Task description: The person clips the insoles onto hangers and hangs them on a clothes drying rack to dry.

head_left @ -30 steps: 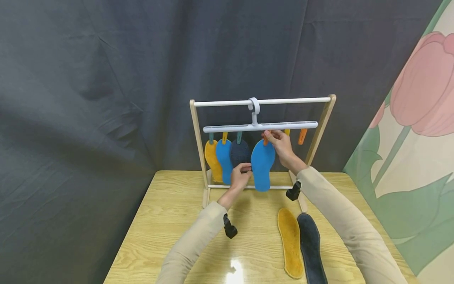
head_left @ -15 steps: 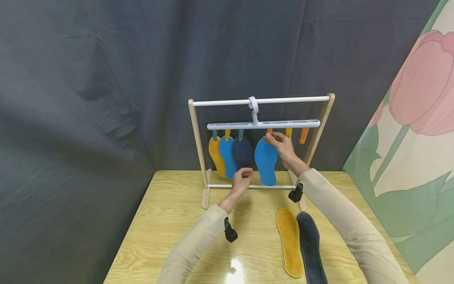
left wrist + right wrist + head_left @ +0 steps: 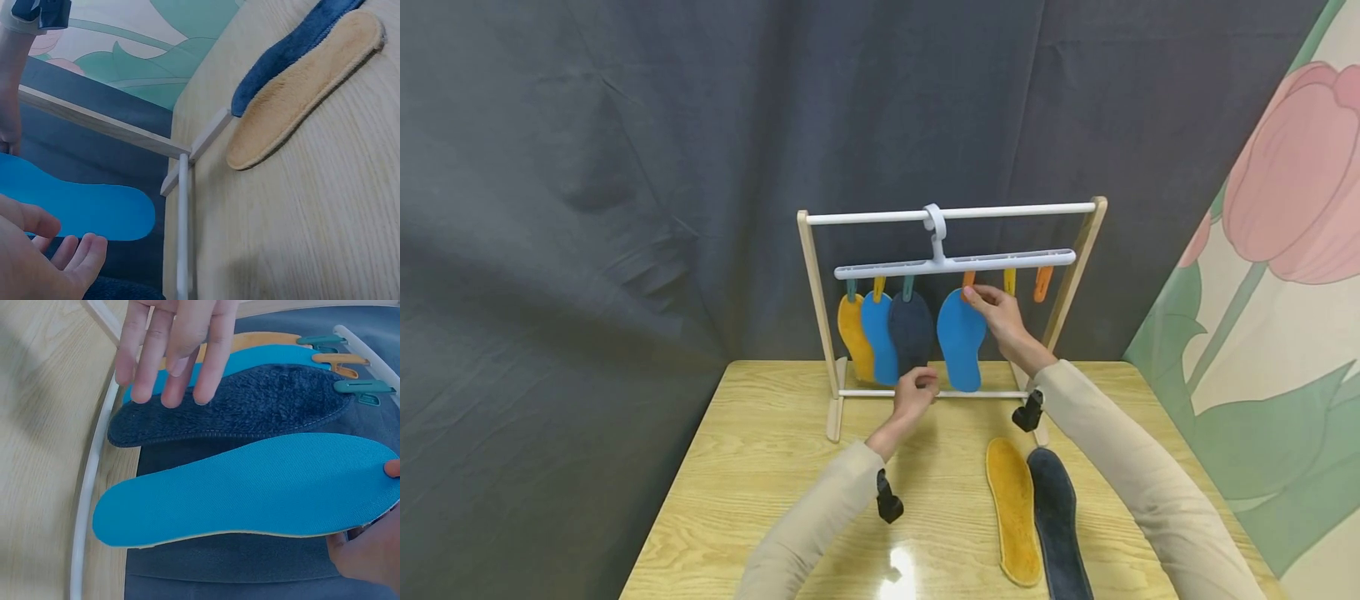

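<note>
R hand (image 3: 1002,321) is pinching the top end of a blue insole (image 3: 961,342) w/ thumb & fingers, right at an orange clip (image 3: 968,279) under the white hanger (image 3: 955,265), just R of ctr in head view. L hand (image 3: 914,393) is hovering near the lower end of a hanging navy fleece insole (image 3: 912,329), fingers relaxed, slightly spread. A 2nd blue insole (image 3: 877,333) & a yellow insole (image 3: 853,333) are hanging L of ctr. Lower R, tan fleece insole (image 3: 1013,512) & dark insole (image 3: 1060,517) are lying side by side on table (image 3: 760,467).
</note>
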`<state>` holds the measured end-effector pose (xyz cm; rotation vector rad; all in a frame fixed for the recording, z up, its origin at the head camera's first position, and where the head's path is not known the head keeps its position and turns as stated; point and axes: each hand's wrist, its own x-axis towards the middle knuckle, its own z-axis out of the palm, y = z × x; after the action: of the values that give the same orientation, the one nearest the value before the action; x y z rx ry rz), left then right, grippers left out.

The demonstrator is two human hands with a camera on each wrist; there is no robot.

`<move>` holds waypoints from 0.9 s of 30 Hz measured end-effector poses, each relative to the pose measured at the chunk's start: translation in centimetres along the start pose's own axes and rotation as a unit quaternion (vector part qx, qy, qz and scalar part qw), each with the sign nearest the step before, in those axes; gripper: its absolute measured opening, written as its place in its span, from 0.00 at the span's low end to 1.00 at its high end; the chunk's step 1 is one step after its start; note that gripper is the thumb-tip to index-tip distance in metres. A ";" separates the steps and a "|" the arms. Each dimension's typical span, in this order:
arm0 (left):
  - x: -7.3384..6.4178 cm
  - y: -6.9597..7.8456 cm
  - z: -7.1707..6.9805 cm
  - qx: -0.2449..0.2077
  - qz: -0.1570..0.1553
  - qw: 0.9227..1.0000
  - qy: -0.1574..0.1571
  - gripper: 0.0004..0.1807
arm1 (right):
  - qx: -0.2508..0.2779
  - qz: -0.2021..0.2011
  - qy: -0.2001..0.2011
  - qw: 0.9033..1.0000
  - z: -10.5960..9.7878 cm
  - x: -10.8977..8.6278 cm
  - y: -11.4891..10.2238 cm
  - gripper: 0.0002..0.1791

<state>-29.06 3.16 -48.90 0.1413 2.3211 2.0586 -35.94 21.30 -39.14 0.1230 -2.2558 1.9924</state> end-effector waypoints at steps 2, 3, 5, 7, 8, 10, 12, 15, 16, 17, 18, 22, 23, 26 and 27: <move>-0.1 -0.3 0.1 0.004 0.001 1.000 -0.002 0.14 | -0.005 0.002 -0.005 1.000 -0.1 -0.2 0.1 0.30; -0.1 -0.4 0.1 0.007 0.003 1.000 -0.002 0.14 | -0.008 0.003 -0.006 1.000 -0.2 -0.3 0.2 0.31; -0.2 -0.7 0.2 0.012 0.002 1.000 -0.002 0.14 | -0.010 0.006 -0.008 1.000 -0.4 -0.5 0.3 0.33; -0.3 -0.8 0.3 0.015 0.000 1.000 -0.001 0.13 | -0.007 0.008 -0.006 1.000 -0.6 -0.7 0.5 0.34; -0.3 -0.9 0.4 0.017 0.000 1.000 -0.001 0.13 | -0.004 0.010 -0.004 1.000 -0.7 -0.7 0.6 0.34; -0.4 -0.9 0.5 0.019 -0.002 1.000 0.001 0.12 | 0.002 0.012 0.001 1.000 -0.9 -0.7 0.7 0.35; -0.4 -1.0 0.6 0.021 -0.002 1.000 0.000 0.13 | 0.006 0.014 0.005 1.000 -1.1 -0.7 0.8 0.36; -0.5 -1.3 0.7 0.024 -0.004 1.000 -0.002 0.14 | 0.005 0.014 0.005 1.000 -1.4 -0.6 0.8 0.37; -0.6 -1.4 0.7 0.025 -0.007 1.000 -0.005 0.14 | 0.007 0.015 0.005 1.000 -1.5 -0.6 0.8 0.37; -0.6 -1.5 0.7 0.028 -0.009 1.000 -0.008 0.14 | 0.008 0.015 0.005 1.000 -1.6 -0.5 0.8 0.38; -0.7 -1.6 0.8 0.030 -0.010 0.999 -0.011 0.14 | 0.014 0.016 0.006 1.000 -1.7 -0.6 0.8 0.39; -1.1 -1.9 1.0 0.033 -0.017 0.999 -0.018 0.14 | 0.037 0.024 0.009 0.999 -2.0 -0.6 0.7 0.39; -1.2 -2.1 1.1 0.036 -0.016 0.999 -0.018 0.14 | 0.044 0.025 0.008 0.999 -2.0 -0.7 0.6 0.38; -1.3 -2.6 1.2 0.042 -0.013 0.999 -0.017 0.14 | 0.058 0.029 0.002 0.998 -2.1 -0.9 -0.2 0.36; -1.3 -2.8 1.3 0.043 -0.013 0.999 -0.018 0.14 | 0.064 0.029 0.000 0.998 -2.1 -1.1 -0.6 0.34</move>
<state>-27.78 3.96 -51.90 0.1473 2.3776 1.9289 -34.73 23.24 -38.47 0.0702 -2.1551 2.1646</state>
